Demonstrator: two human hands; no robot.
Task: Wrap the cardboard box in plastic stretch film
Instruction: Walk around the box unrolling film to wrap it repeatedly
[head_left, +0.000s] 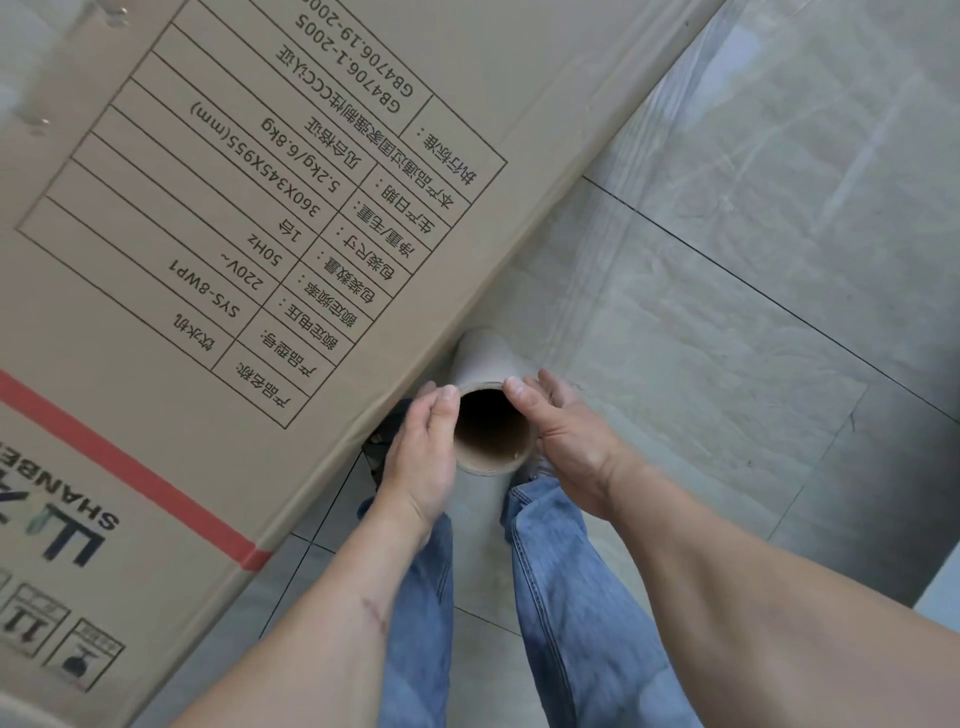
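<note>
Left hand (423, 447) and right hand (563, 434) clasp the film roll (491, 364) from either side. Stretch film (727, 234) spans from roll toward the cardboard box (182, 234).

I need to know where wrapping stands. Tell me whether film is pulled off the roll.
Pulled off: a clear sheet of film stretches away from the roll.

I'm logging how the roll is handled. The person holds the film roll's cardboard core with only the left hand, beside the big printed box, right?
Not quite: both hands hold it. In the head view the left hand and the right hand cup opposite sides of the cardboard core, beside the big printed box.
</note>
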